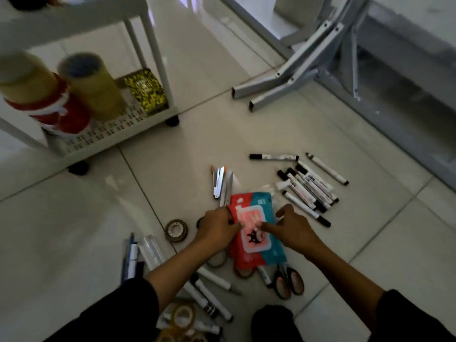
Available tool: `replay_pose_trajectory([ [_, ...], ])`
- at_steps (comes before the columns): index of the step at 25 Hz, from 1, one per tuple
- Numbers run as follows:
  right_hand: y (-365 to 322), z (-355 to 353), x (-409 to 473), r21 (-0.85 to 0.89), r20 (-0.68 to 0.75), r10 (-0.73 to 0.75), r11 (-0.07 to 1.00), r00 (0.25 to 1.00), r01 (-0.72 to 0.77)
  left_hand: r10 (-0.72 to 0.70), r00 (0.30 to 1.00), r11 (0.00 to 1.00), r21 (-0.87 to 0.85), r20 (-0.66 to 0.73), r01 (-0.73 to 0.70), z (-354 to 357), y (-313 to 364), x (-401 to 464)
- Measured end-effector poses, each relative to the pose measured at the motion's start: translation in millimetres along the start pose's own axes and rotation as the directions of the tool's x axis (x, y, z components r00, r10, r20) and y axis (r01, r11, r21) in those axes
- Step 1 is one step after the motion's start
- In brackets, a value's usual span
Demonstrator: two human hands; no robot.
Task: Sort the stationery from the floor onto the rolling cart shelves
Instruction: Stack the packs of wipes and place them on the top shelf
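A red and teal wipes pack [256, 218] is held over the floor between both hands. My left hand [217, 228] grips its left edge. My right hand [293, 228] pinches the pink label flap with thumb and forefinger. Stationery lies scattered on the tiles: a pile of white markers [308, 188], a stapler [218, 181], a small tape roll [176, 230], black-handled scissors [288, 282], more markers [212, 292] and pens [130, 260]. The white rolling cart [111, 129] stands at the upper left.
On the cart's bottom shelf are large tape rolls [91, 87], a red and white roll [59, 112] and a yellow-patterned box [145, 90]. Grey metal folding legs [291, 82] of a table rise at the upper right. More tape rolls [180, 317] lie near my knees.
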State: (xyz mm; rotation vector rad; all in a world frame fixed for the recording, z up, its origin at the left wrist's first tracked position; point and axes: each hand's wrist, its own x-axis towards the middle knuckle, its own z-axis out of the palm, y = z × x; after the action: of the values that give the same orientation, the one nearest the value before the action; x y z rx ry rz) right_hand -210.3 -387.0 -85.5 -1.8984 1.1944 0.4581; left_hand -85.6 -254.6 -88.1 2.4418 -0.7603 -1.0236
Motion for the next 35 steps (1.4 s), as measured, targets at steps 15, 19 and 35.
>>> replay_pose_trajectory([
  [15, -12, 10, -21, 0.634, -0.032, -0.157, 0.760, 0.987, 0.141, -0.026, 1.000, 0.916, -0.401, -0.001, 0.024, 1, -4, 3],
  [19, -55, -7, -31, 0.758, -0.076, -0.227, 0.619, 0.971, 0.205, -0.034, 0.998, 0.487, -0.871, 0.053, 0.063, -32, 25, -17],
  [35, -338, -146, -174, 0.641, -0.150, -0.735, 0.437, 0.662, 0.631, -0.099, 0.507, 0.521, -0.479, -0.856, -0.706, -330, 86, -143],
])
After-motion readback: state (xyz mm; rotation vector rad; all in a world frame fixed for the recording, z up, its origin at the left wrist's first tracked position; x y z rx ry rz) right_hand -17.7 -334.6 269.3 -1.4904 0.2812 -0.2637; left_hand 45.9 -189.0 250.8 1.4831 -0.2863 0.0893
